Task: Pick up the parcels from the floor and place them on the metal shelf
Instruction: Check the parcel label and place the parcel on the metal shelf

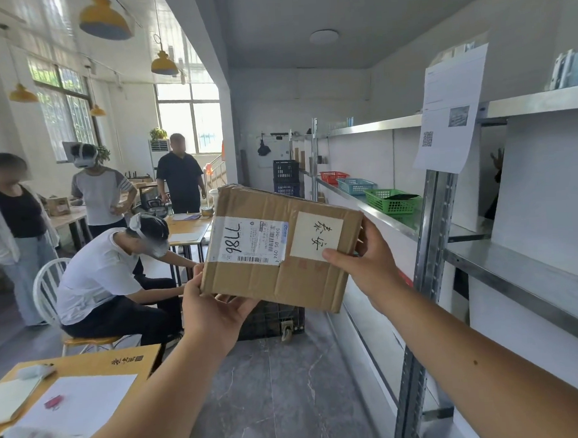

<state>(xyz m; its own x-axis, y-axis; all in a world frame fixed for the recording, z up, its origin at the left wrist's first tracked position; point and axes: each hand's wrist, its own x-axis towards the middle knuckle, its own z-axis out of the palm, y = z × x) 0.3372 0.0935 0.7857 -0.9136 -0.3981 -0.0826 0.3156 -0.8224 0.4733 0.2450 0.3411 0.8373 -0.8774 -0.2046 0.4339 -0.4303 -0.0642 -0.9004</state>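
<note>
Beside the metal shelf (504, 257), off its front edge, your left hand (215, 309) and right hand (367, 265) grip one parcel (267, 277) in mid-air: lifted, not yet shelved.

Brown parcel (276, 253) with white label (248, 242), green basket (392, 201).

White walls, grey marble-look floor (273, 387). Barred windows (188, 118) far behind the grip, yellow pendant lamps (164, 63) overhead-left, wooden tables (87, 366) and white chair (48, 291) lower-left.
</note>
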